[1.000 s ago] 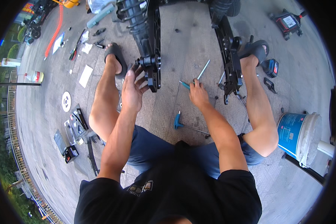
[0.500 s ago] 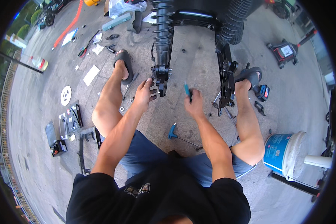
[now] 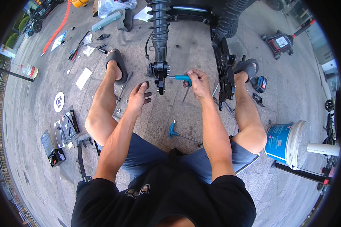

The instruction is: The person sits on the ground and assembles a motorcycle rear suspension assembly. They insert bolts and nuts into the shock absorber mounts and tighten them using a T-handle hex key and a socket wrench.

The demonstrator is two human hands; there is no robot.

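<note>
My right hand is closed around the teal handle of a T-handle hex key. Its short tip points left, at the bolts on the black bracket below the left coil-spring shock absorber; whether it sits in a bolt I cannot tell. To the left of that bracket, apart from it, my left hand has its fingers spread, their tips dark, with nothing visible in them. A second blue T-handle hex key lies on the paving between my legs.
A second black arm hangs under the right shock absorber. By my right foot lies a battery pack. A blue-and-white bucket stands at right, a floor jack beyond. At left are a white disc and an opened box.
My right hand has moved up and left, bringing the hex key level beside the left bracket. My left hand has drawn slightly away from the bracket. The whole view has shifted a little.
</note>
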